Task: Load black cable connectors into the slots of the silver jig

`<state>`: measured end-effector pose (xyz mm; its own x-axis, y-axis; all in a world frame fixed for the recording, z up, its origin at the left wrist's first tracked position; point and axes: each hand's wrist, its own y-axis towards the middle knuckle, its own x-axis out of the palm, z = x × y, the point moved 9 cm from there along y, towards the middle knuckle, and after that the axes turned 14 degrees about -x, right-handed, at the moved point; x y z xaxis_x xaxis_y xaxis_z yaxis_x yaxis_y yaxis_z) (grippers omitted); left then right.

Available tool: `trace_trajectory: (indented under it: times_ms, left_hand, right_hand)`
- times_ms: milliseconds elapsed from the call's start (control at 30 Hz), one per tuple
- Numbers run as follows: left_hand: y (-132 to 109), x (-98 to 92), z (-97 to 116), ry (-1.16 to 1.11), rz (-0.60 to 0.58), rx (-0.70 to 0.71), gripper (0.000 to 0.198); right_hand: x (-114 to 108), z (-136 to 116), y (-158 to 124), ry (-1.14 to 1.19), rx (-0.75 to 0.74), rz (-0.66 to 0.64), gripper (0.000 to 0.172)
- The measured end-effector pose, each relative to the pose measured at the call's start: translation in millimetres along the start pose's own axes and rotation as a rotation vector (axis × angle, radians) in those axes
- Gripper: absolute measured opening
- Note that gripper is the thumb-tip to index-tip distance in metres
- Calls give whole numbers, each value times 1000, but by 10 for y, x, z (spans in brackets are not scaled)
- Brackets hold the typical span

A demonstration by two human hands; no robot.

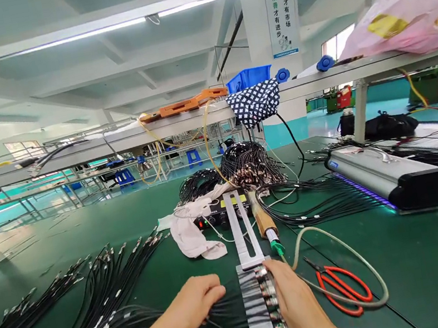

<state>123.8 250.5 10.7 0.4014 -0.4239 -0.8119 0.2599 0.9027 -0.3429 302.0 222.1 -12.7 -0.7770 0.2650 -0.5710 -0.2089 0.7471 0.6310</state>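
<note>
My left hand is closed, thumb over curled fingers, around thin black cables that run in from the left. Their ends lie side by side across a slotted metal fixture in front of me, with metal connectors lined up along its right side. My right hand curves along that right edge, its fingertips by the top of the connector row; the undersides of its fingers are hidden. A flat slotted metal bar extends from the fixture's far end.
Red-handled cutters and a looped pale hose lie to the right. Behind are a wooden-handled tool, a white cloth, a black box, and coiled cables. A purple-lit lamp stands right; loose cables spread left.
</note>
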Motion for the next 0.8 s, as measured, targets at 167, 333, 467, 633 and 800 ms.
trace_trajectory:
  times_ms: [167,333,467,633,800]
  left_hand:
    - [-150,59,-2,-148,-118,-12,39]
    - [-332,45,117,-179,-133,21,38]
    - [-364,247,56,45,-185,-22,42]
    - [-253,307,104,225,-122,19,34]
    - [-280,424,151,174,-369,-77,20]
  right_hand:
    - [15,83,-47,8,-9,16,46]
    - [-2,82,-57,36,-21,42,43]
    - [-36,59,-51,28,-10,78,42]
    - [-38,66,-63,41,9,79,41]
    - [-39,104,-68,53,16,71,39]
